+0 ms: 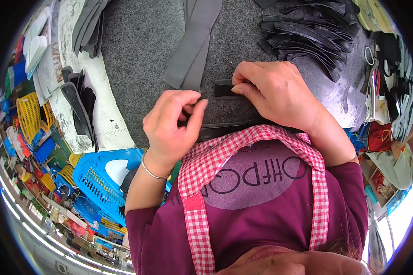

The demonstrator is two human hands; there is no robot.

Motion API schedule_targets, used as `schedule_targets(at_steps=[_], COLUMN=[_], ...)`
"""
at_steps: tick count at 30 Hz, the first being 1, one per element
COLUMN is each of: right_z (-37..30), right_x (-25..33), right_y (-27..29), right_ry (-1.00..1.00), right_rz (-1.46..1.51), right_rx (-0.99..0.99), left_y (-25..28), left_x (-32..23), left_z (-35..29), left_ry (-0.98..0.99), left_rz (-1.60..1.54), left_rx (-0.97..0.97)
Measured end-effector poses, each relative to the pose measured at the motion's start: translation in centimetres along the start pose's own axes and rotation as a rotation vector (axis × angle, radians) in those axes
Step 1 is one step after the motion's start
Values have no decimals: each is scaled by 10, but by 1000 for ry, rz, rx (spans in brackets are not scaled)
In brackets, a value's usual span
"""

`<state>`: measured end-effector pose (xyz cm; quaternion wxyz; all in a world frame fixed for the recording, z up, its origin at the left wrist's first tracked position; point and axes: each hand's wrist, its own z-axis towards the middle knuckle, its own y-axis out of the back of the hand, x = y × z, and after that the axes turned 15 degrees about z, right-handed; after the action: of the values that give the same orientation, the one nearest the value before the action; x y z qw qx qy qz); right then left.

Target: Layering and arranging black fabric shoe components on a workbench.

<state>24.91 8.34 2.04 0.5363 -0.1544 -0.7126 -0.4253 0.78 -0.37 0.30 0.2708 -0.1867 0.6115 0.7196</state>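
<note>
- The right hand [280,94] grasps a short black strip [223,88] at its right end, pinched between the thumb and bent index finger; the strip's other end points left, toward the other hand.
- The left hand [172,119] is released: its fingers are loosely bent, and a small gap parts the thumb tip from the index tip, just left of the pinched strip and apart from it.
- Below both hands, along the near edge of the table, lies 1 long black strip [225,130], partly hidden by the apron.
- Just beyond the left fingers, 2 or more broad grey strips [190,50] overlap lengthwise on the speckled dark-grey tabletop [137,50].
- Beyond the right hand, a loose pile of black strips [307,41] is heaped in layers.
- To the left, a bundle of dark strips [80,105] and, farther off, a stack of grey strips [88,25] rest on a stained white sheet [106,117].
- On the left wrist sits 1 thin bangle [153,168].
- Nearest the body is a red-and-white gingham apron [195,172] over a purple T-shirt [261,229].
- Left of the left forearm stands a blue plastic basket [97,185].
</note>
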Motion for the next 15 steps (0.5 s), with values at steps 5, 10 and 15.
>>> schedule_targets(at_steps=[5,10,15], right_z=[2,4,4], right_x=[1,3,6], right_y=[-2,-3,-5], right_ry=[28,14,9], right_rz=[-53,-101,-197], right_rx=[14,34,40], left_y=[-6,-7,-14], left_x=[-1,1,-2], left_z=[-1,1,8], left_ry=[-113,-274,-503], left_rz=[79,196,313], left_rx=[10,-6,-5])
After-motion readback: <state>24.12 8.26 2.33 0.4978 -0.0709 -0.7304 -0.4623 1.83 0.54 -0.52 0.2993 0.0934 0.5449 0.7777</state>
